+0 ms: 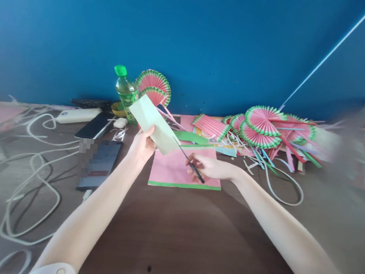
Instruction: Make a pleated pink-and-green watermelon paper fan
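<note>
My left hand point(142, 146) grips the lower left edge of a pale green sheet of paper point(154, 124), held tilted above the table. In my right hand point(203, 168) is a pair of scissors point(193, 169) with dark handles. Its blades reach up and left to the right edge of the pale green paper; whether they are parted I cannot tell. Beneath both hands lies a pink sheet of paper point(173, 170) with green strips along its near and far edges. A brighter green piece of paper point(191, 137) rests just behind it.
Pleated pink-and-green paper fans point(262, 120) pile up at the back right among paper strips. More fans point(153, 85) lean on the blue wall by a green-capped bottle point(125, 90). A phone point(98, 166), a power bank point(78, 115) and looping white cables point(36, 158) occupy the left side.
</note>
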Demonstrator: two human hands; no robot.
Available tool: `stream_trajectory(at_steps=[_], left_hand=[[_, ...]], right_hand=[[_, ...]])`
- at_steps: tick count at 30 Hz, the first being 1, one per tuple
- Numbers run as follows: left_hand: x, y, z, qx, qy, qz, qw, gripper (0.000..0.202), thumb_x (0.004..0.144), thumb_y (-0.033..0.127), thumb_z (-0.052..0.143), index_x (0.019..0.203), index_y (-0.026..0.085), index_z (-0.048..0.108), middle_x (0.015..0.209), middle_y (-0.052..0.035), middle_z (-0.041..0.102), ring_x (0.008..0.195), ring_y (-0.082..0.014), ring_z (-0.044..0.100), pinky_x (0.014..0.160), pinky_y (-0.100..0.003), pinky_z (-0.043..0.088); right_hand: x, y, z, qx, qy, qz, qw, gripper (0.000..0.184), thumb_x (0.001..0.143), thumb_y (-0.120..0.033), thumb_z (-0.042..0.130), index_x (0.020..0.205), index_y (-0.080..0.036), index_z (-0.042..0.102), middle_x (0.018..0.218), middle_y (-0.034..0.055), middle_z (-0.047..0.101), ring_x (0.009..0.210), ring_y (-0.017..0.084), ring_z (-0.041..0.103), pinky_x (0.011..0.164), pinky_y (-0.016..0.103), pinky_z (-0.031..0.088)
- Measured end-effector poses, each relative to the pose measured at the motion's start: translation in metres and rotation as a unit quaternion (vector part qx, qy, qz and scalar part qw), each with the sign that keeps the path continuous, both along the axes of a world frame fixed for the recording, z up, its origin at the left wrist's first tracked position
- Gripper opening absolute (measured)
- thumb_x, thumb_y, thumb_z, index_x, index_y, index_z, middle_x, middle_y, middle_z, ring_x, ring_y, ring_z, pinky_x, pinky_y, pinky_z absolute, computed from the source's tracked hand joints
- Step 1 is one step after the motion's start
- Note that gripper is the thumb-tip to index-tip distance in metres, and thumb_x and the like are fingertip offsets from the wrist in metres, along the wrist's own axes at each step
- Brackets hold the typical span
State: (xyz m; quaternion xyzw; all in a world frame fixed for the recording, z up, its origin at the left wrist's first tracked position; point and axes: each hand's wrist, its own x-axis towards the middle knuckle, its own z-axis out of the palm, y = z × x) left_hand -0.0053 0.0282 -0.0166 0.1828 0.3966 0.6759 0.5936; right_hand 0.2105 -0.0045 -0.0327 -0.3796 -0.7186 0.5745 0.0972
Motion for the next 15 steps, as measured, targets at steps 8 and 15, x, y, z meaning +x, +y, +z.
stream_trajectory(at_steps=[8,15], left_hand=[[0.0056,-0.0024,-0.0013,-0.005,0.0,-0.016,1.0,0.011,0.077,0.005,0.055,0.076,0.016,0.059,0.071,-0.0008,0.067,0.062,-0.0118,0.064,0.073,-0.029,0.055],[0.0073,-0.0027,-0.0038,-0.002,-0.006,-0.016,1.0,0.012,0.076,0.004,0.055,0.076,0.016,0.059,0.072,-0.0008,0.067,0.063,-0.0119,0.065,0.076,-0.029,0.054]], right_hand=[[-0.0012,-0.0008,-0.001,0.023,0.0,-0.006,1.0,0.023,0.082,-0.035,0.053,0.096,-0.019,0.043,0.093,0.0057,0.064,0.079,0.016,0.065,0.058,0.025,0.051],[-0.0018,-0.0004,-0.0012,0.032,-0.013,-0.01,0.999,0.025,0.081,-0.036,0.055,0.095,-0.019,0.043,0.092,0.0048,0.064,0.072,0.015,0.066,0.058,0.026,0.051]])
